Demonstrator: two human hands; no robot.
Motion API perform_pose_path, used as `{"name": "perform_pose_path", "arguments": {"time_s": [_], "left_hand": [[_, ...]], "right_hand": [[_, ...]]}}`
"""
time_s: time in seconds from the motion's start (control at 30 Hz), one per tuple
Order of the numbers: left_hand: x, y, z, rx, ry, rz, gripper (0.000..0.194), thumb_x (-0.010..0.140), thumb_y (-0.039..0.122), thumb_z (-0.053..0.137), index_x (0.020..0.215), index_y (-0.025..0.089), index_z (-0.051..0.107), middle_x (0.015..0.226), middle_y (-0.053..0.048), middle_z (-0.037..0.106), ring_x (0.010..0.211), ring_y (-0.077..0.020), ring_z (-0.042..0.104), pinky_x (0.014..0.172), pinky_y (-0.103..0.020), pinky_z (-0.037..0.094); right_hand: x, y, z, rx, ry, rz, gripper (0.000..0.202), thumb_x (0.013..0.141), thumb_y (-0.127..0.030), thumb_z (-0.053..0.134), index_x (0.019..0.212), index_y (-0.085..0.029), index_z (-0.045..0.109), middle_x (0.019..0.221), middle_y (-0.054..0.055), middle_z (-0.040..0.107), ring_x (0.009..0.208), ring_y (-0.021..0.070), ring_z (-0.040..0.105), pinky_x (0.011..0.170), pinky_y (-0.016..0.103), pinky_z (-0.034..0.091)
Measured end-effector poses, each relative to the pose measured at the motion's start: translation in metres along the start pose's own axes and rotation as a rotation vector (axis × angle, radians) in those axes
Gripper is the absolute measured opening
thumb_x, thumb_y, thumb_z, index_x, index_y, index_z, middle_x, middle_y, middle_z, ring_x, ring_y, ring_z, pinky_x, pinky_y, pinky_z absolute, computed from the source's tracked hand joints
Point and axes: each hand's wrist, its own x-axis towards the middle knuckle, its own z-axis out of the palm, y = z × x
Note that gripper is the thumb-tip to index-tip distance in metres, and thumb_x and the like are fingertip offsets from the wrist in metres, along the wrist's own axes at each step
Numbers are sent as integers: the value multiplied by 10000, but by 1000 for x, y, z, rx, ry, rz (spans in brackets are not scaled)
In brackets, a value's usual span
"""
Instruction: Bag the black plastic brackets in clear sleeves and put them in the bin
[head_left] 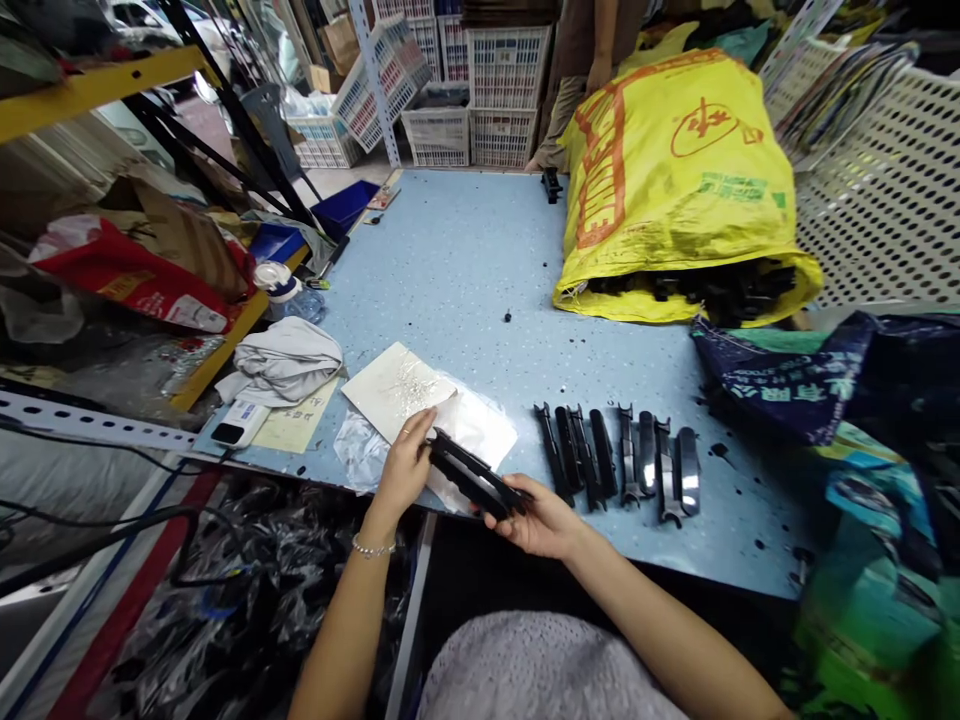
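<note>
Between my two hands, tilted over the front edge of the table, is a long black plastic part (474,474). My left hand (405,462) grips its upper left end, and my right hand (536,518) has its fingers closed round the lower right end. Beneath and behind it lie a cream sheet (397,385) and clear plastic bags (356,445). To the right of my hands, a row of several similar black plastic parts (581,455) lies on the blue table (465,250); some are slotted, others smooth and glossy.
A yellow sack (675,180) full of black parts lies open at the back right, beside a white perforated basket (885,200). At the left are a grey cloth (285,358), a white device (240,424) and a bottle (289,292). Another person's hand (598,72) shows behind the table.
</note>
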Motion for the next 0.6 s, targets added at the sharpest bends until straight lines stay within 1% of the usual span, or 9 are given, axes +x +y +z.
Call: {"name": "perform_pose_path", "arguments": {"time_s": [0.07,0.13,0.23,0.3,0.37,0.43,0.47,0.53,0.6], "left_hand": [[-12,12,0,20,-57,66,589,927,79,384,1488,259,380,1519,-90,414,1422,-207,379,1176,-410,341],[-26,32,5,0,-175,155,606,947,102,385,1520,284,312,1551,-74,379,1448,-199,340,1198,-405,306],[-49,63,11,-28,-297,220,625,941,96,391,1527,291,293,1529,-72,418,1412,-188,404,1171,-374,359],[-70,75,1,19,-278,204,601,927,101,419,1493,298,372,1458,-69,501,1343,-185,494,1128,-348,417],[-98,73,-26,101,-292,153,538,909,143,483,1415,325,495,1368,-47,584,1247,-176,583,1061,-291,476],[-131,50,-64,194,-377,56,464,882,206,547,1319,355,597,1297,-18,644,1153,-165,650,975,-223,519],[-147,31,-83,239,-434,-17,435,862,235,570,1272,363,637,1267,-5,669,1113,-163,674,926,-198,536],[-177,-18,-118,342,-452,-232,388,800,255,575,1151,340,717,1185,-4,721,1053,-187,706,859,-212,564],[-201,-72,-140,455,-441,-472,377,677,209,564,978,286,777,1073,-23,764,1006,-235,725,862,-283,572]], "right_hand": [[12,-3,2,-109,102,-84,409,860,-474,578,971,-87,649,790,99,717,497,85,578,446,172,434],[23,-5,9,-392,270,-271,331,845,-432,624,939,-116,647,767,60,699,495,88,548,437,187,404],[29,0,28,-845,429,-557,188,806,-300,689,906,-144,656,782,7,671,656,124,598,573,217,466],[22,6,40,-986,257,-596,253,824,-281,685,1044,-160,655,875,6,692,779,146,633,687,245,505],[7,6,46,-1103,-17,-539,425,859,-309,669,1258,-187,589,1004,27,716,855,160,665,749,269,530],[-15,-8,43,-1337,-88,-550,480,916,-278,602,1384,-216,513,1155,60,704,983,177,674,840,306,539],[-25,-20,37,-1508,-24,-593,467,948,-227,539,1413,-233,492,1251,74,670,1085,185,650,915,335,521],[-42,-53,17,-1872,242,-688,504,959,-82,395,1426,-249,486,1414,92,560,1288,208,535,1040,415,453],[-48,-88,-6,-2232,421,-604,564,914,-19,420,1422,-252,497,1533,115,411,1417,279,380,1089,510,388]]}}
